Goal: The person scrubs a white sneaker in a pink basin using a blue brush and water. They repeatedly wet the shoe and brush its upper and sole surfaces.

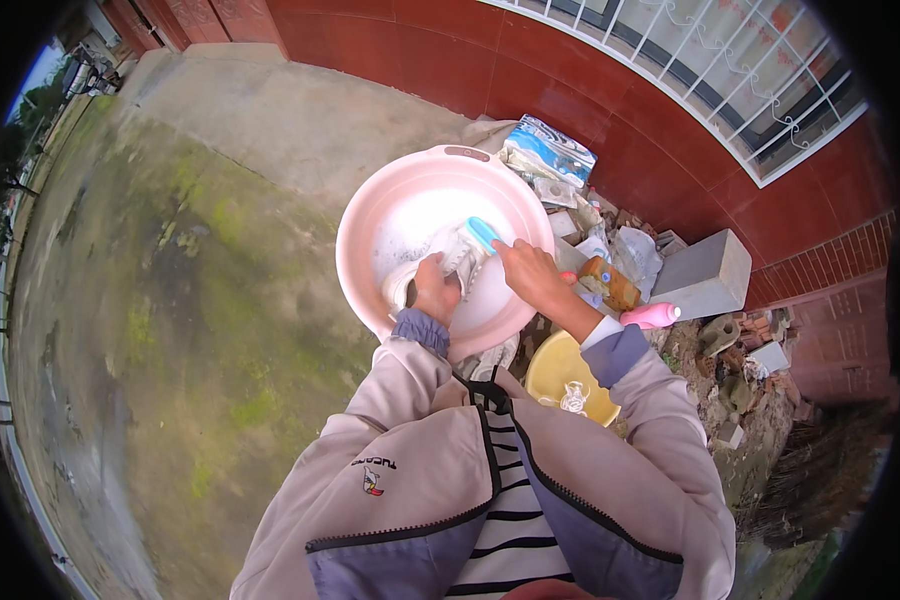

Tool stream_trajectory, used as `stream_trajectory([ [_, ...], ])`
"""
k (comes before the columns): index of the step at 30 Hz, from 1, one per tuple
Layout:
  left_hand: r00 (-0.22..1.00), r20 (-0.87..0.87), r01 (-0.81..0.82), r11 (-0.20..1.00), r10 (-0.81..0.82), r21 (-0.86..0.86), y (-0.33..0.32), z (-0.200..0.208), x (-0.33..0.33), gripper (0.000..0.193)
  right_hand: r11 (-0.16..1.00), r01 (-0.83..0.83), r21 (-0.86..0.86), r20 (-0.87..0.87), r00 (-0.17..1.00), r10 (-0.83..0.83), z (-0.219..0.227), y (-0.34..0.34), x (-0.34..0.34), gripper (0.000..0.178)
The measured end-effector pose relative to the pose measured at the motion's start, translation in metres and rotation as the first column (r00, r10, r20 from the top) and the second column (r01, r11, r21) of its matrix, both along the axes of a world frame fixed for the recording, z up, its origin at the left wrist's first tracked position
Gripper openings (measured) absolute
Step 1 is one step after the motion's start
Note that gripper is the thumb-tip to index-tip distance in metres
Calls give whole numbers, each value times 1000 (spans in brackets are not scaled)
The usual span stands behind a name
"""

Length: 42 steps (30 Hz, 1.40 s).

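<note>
A white shoe [466, 258] is held over a pink basin [362, 220] with white suds in it. My left hand [434, 288] is closed on the shoe, its fingers partly hidden by it. My right hand [530, 272] grips a blue scrubbing brush [483, 234], whose head rests at the shoe's far right side. Whether the bristles press on the shoe is hard to make out.
A yellow basin [544, 372] with white laces [574, 398] stands at my right. Beyond it lie a pink bottle [651, 316], a grey block [705, 272] and rubble. A blue-and-white package [550, 150] sits by the red wall [410, 45]. Mossy concrete [190, 300] spreads left.
</note>
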State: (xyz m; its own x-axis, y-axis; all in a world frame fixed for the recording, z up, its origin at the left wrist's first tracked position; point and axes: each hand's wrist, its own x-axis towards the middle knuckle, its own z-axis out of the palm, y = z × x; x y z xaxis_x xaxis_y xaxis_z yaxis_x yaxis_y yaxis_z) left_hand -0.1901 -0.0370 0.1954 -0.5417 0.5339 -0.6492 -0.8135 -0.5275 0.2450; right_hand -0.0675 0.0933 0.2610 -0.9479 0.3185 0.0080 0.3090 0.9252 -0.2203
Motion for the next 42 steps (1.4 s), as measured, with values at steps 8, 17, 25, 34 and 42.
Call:
stream_trajectory([
  [8,984,56,-174,981,170,90,14,16,16,39,982,15,-188,-216,975,-56,-3,8,-8,32],
  [17,980,-147,-143,988,133,-58,32,-32,3,33,944,75,-321,-233,960,-155,-15,5,-18,29],
  [25,924,-337,19,900,-183,-435,25,-27,-18,46,886,187,-424,-201,935,-293,-19,-1,-26,30],
  [34,707,-433,111,693,-558,-712,6,-73,-59,39,876,170,-451,-180,944,-275,-10,-43,-23,31],
  [42,817,-402,165,837,-412,-522,2,-54,-54,41,849,166,-501,-216,926,-309,-15,-70,-29,32],
])
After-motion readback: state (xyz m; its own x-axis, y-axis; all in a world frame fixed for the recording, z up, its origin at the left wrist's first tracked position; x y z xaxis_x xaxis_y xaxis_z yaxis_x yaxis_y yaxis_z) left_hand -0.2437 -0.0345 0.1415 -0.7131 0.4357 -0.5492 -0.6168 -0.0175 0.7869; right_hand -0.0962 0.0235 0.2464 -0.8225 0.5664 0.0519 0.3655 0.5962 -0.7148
